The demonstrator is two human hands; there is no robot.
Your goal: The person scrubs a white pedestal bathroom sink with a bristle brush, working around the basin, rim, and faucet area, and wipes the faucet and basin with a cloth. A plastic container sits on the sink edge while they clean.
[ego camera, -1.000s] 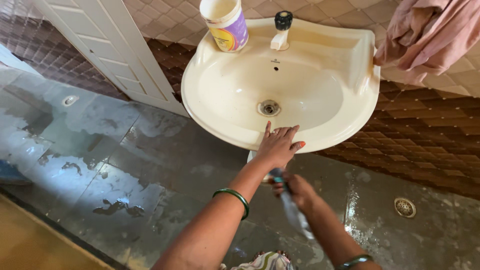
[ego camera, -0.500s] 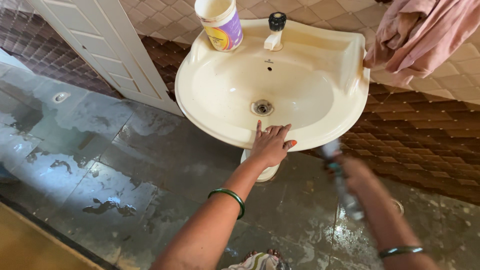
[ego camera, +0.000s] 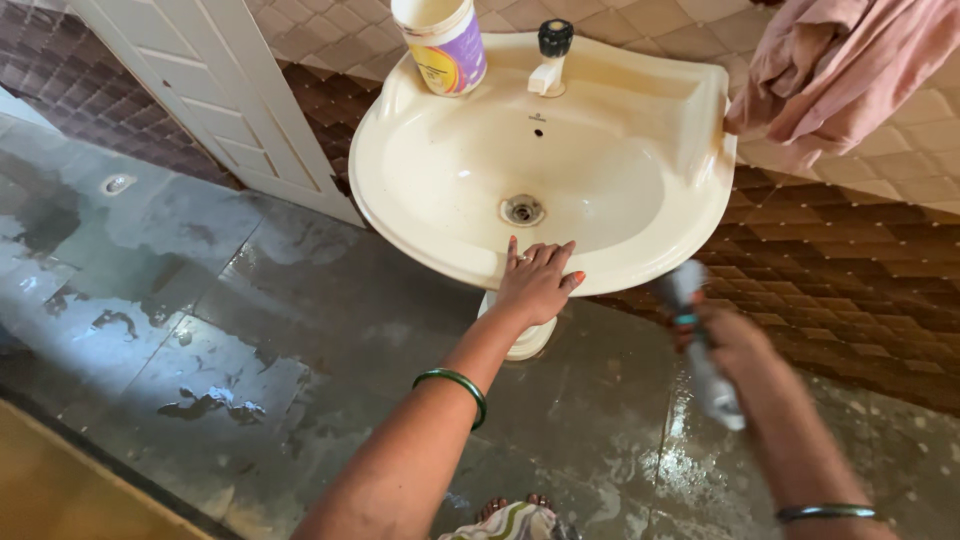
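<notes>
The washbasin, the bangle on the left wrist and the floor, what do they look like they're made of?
Washbasin: probably glazed ceramic, judging by its smooth cream surface with soft shine and moulded rim.
Bangle: a thin, glossy green ring, so glass or plastic; the look leaves it open.
Floor: grey stone or tile slabs, with visible joints between them and wet, reflective patches.

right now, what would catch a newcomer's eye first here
The cream washbasin fills the top middle of the view, with the left hand resting on its front rim. To the right, the right hand grips a blurred grey tool beside the basin. A white tub with a purple label stands on the basin's back left corner, and pink cloth hangs at the top right.
</notes>
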